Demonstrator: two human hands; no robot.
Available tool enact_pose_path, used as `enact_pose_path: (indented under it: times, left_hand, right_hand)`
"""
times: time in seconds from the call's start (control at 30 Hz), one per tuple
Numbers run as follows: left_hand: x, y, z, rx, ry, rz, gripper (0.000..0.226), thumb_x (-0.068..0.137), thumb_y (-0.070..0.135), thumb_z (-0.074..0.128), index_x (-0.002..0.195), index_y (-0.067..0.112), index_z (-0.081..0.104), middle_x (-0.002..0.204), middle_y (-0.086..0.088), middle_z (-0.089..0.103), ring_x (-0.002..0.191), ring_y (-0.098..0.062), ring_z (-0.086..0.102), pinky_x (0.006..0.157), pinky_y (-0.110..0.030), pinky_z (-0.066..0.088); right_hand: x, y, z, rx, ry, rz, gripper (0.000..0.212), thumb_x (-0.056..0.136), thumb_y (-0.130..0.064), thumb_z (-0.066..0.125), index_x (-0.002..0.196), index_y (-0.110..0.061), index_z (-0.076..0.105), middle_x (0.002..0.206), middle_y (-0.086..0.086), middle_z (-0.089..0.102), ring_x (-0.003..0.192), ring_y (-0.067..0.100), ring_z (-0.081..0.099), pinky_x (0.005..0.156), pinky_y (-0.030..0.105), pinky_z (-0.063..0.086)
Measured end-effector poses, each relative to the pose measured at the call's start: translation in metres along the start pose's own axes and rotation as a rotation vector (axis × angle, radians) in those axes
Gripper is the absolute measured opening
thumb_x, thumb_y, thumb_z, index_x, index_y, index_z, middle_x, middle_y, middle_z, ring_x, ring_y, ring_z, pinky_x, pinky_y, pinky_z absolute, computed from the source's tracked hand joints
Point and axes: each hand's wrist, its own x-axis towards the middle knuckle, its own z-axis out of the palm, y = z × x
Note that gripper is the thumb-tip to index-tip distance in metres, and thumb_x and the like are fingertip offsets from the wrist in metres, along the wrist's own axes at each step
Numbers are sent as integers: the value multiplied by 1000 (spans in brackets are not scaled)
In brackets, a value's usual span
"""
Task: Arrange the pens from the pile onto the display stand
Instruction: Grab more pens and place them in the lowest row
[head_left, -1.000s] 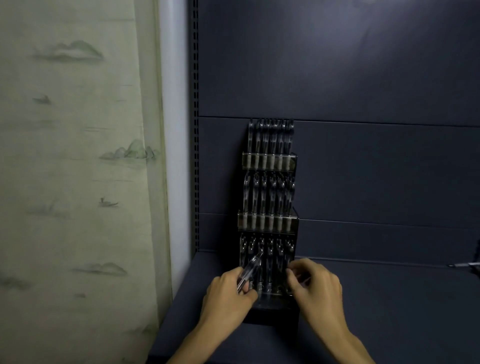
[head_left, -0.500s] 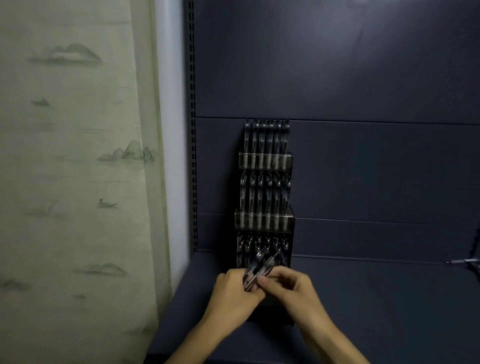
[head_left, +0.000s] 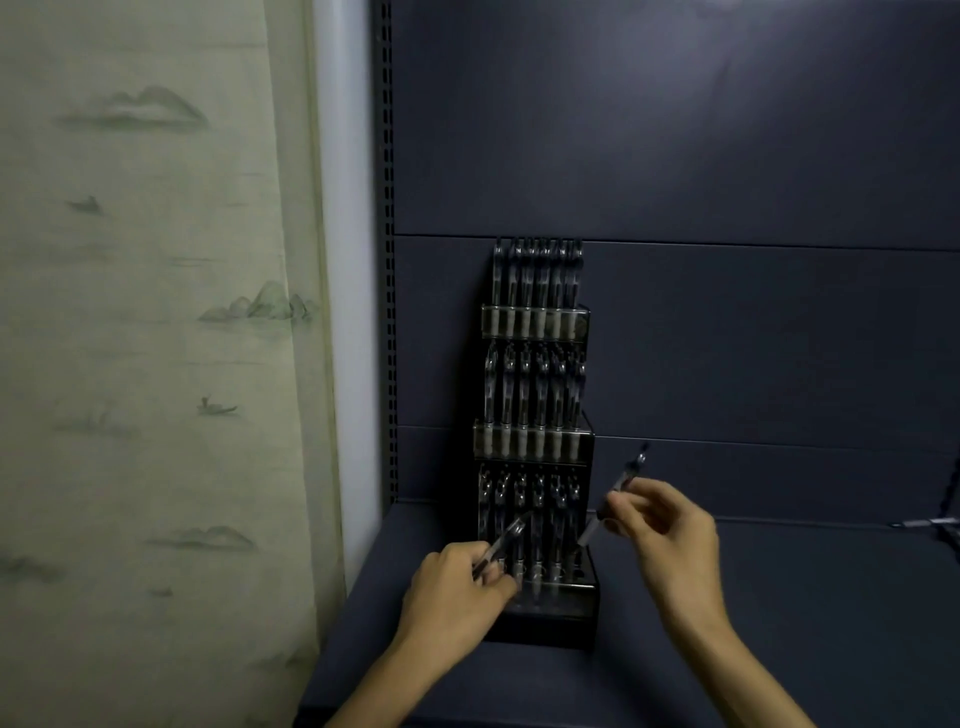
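A person's right hand (head_left: 670, 540) is pinching a pen (head_left: 613, 501) tilted beside the display stand (head_left: 535, 441), while the left hand (head_left: 457, 590) is gripping spare pens (head_left: 501, 548). A slanted entry risks jostling the neighbouring pens in the nearly full bottom row.

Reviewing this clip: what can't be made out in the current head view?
- Pen pile: none in view; only an object at the right edge, cut off and too small to identify.
- Free slots in the display stand: dim light, and the left hand covers the bottom row's left end.
- Pen in the right hand: motion-blurred.
- Pen in the left hand: mostly hidden by fingers.
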Motion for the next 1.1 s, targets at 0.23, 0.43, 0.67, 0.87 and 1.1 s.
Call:
enact_pose_path:
  times: [0.23, 0.43, 0.67, 0.87, 1.1]
  left_hand:
    - [0, -5, -5, 2, 28, 6, 37, 81, 21, 65, 55, 26, 40, 47, 18, 44, 49, -1, 39, 49, -16, 28]
    - [2, -6, -7, -12, 38, 2, 35, 82, 21, 65, 56, 23, 42, 47, 19, 47, 49, 0, 43, 49, -17, 29]
    - [4, -8, -6, -20, 31, -9, 34, 81, 21, 65, 56, 23, 42, 48, 19, 47, 49, 0, 43, 51, -18, 32]
    - [5, -8, -2, -23, 27, -11, 35, 82, 18, 64, 56, 22, 41, 47, 18, 45, 48, -1, 40, 50, -17, 29]
    - [7, -8, 0, -25, 18, -11, 35, 81, 19, 65, 55, 23, 41, 46, 17, 45, 48, -2, 40, 49, -16, 30]
  right_hand:
    - [0, 14, 5, -234, -47, -142, 11, 86, -11, 77, 94, -18, 75, 80, -13, 76, 78, -2, 71, 70, 8, 52]
    - [0, 28, 8, -406, -118, -164, 8, 84, -18, 80, 90, -22, 76, 77, -18, 74, 76, -9, 68, 72, 14, 55]
    - [-9, 43, 10, -559, -182, -154, 9, 87, -28, 77, 83, -33, 71, 78, -20, 72, 73, -6, 67, 66, 13, 50]
    - [-9, 47, 11, -596, -175, -141, 9, 88, -31, 75, 85, -36, 67, 85, -14, 72, 74, -2, 66, 64, 8, 46]
    - [-14, 40, 8, -566, -173, -79, 14, 85, -20, 79, 94, -28, 73, 86, -16, 73, 77, -5, 67, 68, 9, 49]
